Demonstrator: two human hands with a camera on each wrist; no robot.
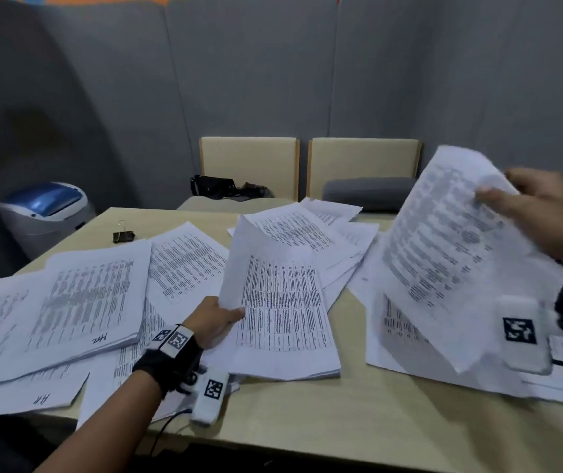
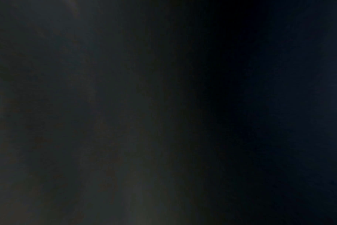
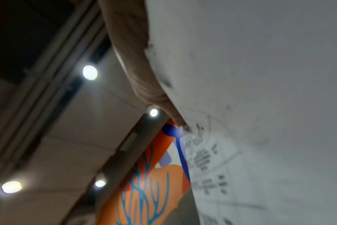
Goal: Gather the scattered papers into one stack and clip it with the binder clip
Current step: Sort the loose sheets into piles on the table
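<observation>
A pale tabletop (image 1: pixel 307 425) in a grey-panelled booth is strewn with printed papers (image 1: pixel 78 302). Gathering is judged under way: the central sheaf (image 1: pixel 283 315) is pinched at its edge by the left hand (image 1: pixel 218 319), a lifted sheaf (image 1: pixel 450 254) clasped by the right hand (image 1: pixel 543 213). Merging is called for next. The binder clip (image 1: pixel 123 234) lies untouched beyond.

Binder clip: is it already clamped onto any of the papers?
No, the binder clip sits alone on the bare table at the far left, clear of the papers.
</observation>
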